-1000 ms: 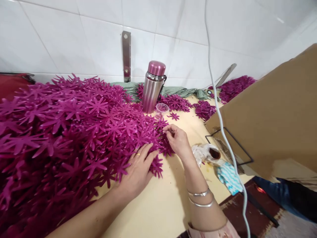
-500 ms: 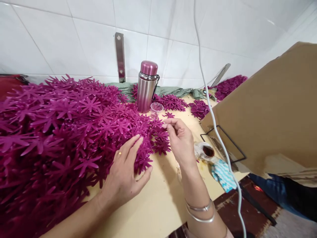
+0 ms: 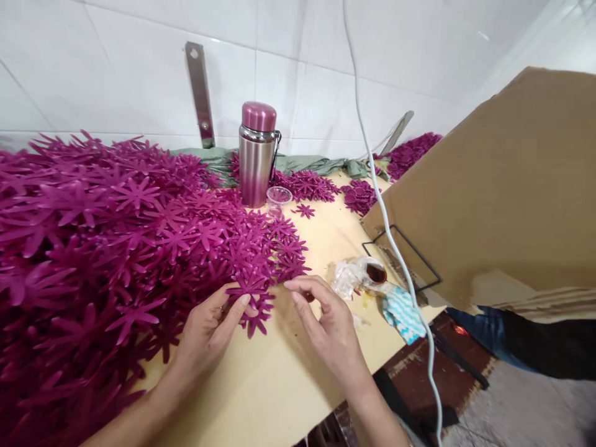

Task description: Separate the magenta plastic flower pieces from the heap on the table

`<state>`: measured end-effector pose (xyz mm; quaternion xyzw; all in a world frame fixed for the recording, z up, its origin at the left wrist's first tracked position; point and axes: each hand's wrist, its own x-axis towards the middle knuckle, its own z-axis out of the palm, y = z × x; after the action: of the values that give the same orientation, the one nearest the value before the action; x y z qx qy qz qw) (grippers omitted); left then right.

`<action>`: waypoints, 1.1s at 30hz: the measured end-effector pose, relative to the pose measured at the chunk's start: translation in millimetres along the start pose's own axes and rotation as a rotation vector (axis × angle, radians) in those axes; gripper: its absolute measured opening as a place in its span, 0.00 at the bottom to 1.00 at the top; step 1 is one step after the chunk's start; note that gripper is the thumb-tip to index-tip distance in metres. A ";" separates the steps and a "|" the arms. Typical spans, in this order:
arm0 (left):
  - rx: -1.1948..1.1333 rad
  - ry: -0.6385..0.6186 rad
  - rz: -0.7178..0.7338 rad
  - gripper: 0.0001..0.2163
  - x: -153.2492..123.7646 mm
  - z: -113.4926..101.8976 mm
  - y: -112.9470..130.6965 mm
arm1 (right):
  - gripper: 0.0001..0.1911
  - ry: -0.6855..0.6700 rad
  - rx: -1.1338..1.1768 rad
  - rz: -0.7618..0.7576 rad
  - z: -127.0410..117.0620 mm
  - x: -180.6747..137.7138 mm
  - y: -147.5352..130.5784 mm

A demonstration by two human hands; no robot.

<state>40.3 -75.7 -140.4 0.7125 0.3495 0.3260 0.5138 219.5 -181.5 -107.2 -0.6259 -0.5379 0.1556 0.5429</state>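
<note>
My left hand pinches a purple plastic flower piece, with several long narrow petals, between its thumb and fingers. Another flower piece shows just beneath it. My right hand is slightly to the right, above the pale yellow table. Its fingers are curled, and a small gap shows between thumb and index tip; nothing is visible in it. A large heap of the same purple flowers fills the left side and reaches my left hand.
A steel and pink thermos and a clear plastic cup stand behind the hands. To the right are crumpled clear plastic, a blue-white cloth, a cardboard box and a hanging white cable. A tiled wall rises behind.
My left hand has taken hold of a flower piece from the heap's edge. My right hand has come down and towards me, its thumb and index finger now apart. The camera view has shifted slightly.
</note>
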 end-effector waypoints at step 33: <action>0.771 0.292 0.374 0.31 -10.0 12.3 11.5 | 0.33 0.448 -0.761 0.410 -72.3 13.5 90.8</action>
<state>46.9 -92.9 -133.6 0.8492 0.3795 0.3563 0.0885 326.6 -191.9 -152.6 -0.8911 -0.2922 -0.0869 0.3362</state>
